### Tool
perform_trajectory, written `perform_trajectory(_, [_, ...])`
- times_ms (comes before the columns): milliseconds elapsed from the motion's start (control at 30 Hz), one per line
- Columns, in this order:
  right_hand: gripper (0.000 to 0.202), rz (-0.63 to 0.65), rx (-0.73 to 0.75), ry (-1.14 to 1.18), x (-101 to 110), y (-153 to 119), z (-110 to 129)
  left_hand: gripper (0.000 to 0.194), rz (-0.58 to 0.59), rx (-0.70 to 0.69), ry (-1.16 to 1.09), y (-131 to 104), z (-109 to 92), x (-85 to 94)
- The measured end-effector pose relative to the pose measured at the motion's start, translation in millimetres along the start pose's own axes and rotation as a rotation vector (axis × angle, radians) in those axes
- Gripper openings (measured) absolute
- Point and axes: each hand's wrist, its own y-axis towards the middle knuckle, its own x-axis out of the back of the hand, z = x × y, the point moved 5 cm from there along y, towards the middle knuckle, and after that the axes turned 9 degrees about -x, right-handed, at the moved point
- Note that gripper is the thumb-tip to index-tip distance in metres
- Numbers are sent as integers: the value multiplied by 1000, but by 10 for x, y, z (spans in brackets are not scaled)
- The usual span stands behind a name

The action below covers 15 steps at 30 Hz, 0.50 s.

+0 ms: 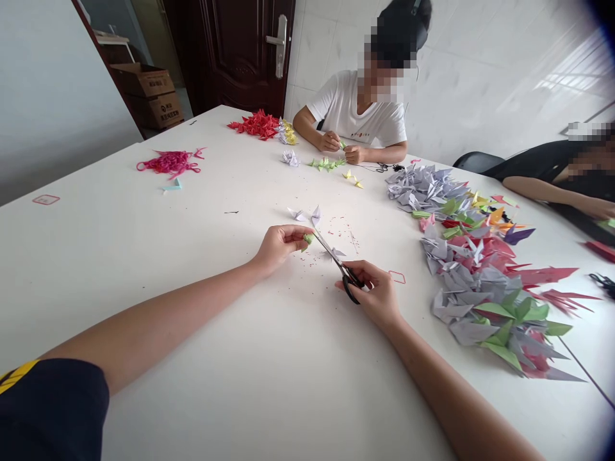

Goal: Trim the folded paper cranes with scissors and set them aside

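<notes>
Near the middle of the table, my left hand [282, 248] pinches a small green paper crane [308, 239], mostly hidden by the fingers. My right hand [372, 291] grips scissors [329, 246] by their black handles. The blades point up and left, with their tips beside the green paper; whether they touch it I cannot tell. Just beyond the fingers lie white paper cranes [300, 215], and another white crane [335, 253] sits beneath the blades. Tiny red paper scraps [343, 224] are scattered around them.
A big pile of folded cranes [480, 275] spreads along the right side. Far off lie a red crane pile [259, 124] and a pink string tangle [173, 162]. Opposite, a person in a white shirt [353, 105] handles green paper; another person [567, 182] sits right.
</notes>
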Motion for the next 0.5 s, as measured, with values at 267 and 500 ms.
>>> perform_trajectory(267, [24, 30, 67, -92, -23, -5, 34, 32, -38, -17, 2, -5, 14, 20])
perform_trajectory(500, [23, 28, 103, -127, 6, 3, 19, 39, -10, -47, 72, -29, -36, 11])
